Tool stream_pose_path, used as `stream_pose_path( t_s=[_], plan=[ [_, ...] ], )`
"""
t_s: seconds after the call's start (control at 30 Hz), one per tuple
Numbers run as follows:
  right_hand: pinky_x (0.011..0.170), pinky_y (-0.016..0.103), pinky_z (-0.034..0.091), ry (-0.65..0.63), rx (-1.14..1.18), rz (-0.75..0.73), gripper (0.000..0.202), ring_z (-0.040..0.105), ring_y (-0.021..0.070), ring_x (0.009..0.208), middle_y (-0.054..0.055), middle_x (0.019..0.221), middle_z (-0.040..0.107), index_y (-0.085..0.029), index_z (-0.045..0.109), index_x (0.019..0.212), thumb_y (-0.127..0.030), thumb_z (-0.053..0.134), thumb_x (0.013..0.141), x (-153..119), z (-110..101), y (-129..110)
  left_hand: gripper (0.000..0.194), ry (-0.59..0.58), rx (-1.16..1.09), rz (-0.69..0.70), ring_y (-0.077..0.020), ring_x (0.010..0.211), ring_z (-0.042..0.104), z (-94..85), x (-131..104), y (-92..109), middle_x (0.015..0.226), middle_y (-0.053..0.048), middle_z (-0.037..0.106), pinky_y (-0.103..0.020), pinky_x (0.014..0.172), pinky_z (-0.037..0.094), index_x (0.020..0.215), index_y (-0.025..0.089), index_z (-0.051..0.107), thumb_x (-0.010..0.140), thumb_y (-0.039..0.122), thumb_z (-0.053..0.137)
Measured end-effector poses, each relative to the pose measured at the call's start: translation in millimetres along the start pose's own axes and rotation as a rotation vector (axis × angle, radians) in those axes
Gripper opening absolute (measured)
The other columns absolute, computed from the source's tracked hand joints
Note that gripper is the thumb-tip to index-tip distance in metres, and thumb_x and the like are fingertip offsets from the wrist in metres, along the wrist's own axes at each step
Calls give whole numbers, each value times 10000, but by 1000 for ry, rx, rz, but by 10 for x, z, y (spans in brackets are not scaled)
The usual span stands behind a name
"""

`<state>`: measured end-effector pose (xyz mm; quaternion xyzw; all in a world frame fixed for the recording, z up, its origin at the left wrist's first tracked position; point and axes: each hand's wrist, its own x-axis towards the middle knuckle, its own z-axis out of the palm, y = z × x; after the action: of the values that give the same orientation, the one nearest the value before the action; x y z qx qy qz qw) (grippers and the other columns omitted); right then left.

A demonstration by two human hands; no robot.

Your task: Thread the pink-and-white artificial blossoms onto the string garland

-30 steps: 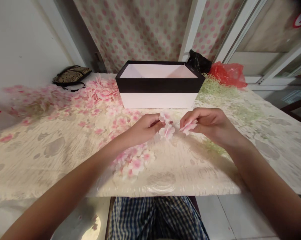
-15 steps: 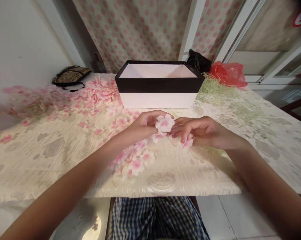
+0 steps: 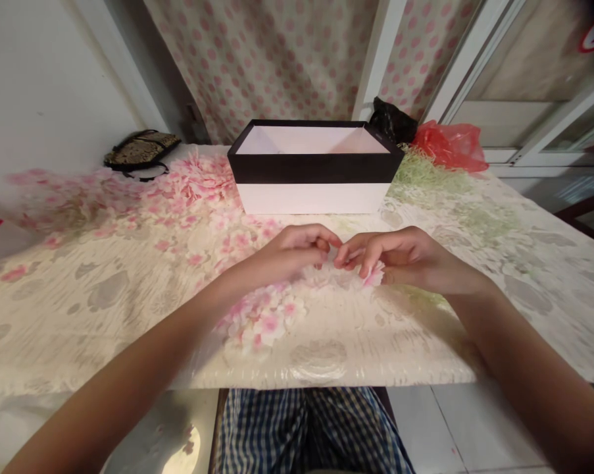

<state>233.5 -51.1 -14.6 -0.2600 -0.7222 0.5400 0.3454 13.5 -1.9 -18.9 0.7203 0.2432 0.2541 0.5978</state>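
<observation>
A pink-and-white artificial flower (image 3: 374,274) is pinched between the fingers of my right hand (image 3: 408,260). My left hand (image 3: 297,250) is closed, its index finger stretched toward the right fingertips and its thumb bent in; what it grips, if anything, is hidden. Below both sets of fingertips is a smear of pale petals (image 3: 329,276), too blurred to separate. Near my left forearm lies a small pile of loose pink-and-white flowers (image 3: 267,319) on the patterned tablecloth (image 3: 336,362).
Behind my hands stands an open white box (image 3: 311,197) with a black rim. Many pink flowers (image 3: 188,184) spread across the left side, beside a dark patterned pouch (image 3: 141,150). Green shreds (image 3: 429,171), a red plastic bag (image 3: 452,145) and a black bag (image 3: 393,120) are at back right.
The flower that showed clearly at my left fingertips is no longer distinct there; blurred petals appear lower down. My left fingers have moved closer to the right ones. The right hand still holds its flower.
</observation>
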Motion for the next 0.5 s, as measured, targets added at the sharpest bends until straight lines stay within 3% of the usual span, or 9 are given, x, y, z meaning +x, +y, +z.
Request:
stream_pose_path(
  t_s=[0.07,0.2,0.5],
  plan=[
    [950,378,465,-2,0,-9,65,594,203,1084,65,1128,634,-205,711,844,-202,651,820,3,7,5,129,-49,149,32,-100,665,509,14,-12,-2,738,5,536,-223,601,393,884,138,613,767,181,586],
    [932,361,472,24,-39,-7,67,604,190,1059,64,1109,637,-203,703,835,-174,645,820,10,24,1,78,8,326,156,-100,675,500,13,-14,-40,771,-2,513,-226,593,374,805,146,641,805,206,591],
    [882,315,462,84,-198,-118,113,513,183,1138,34,918,614,-236,688,820,-137,632,821,26,21,47,81,82,302,225,-74,568,433,67,-20,-12,670,21,490,-215,508,316,790,151,709,768,217,668]
  ],
)
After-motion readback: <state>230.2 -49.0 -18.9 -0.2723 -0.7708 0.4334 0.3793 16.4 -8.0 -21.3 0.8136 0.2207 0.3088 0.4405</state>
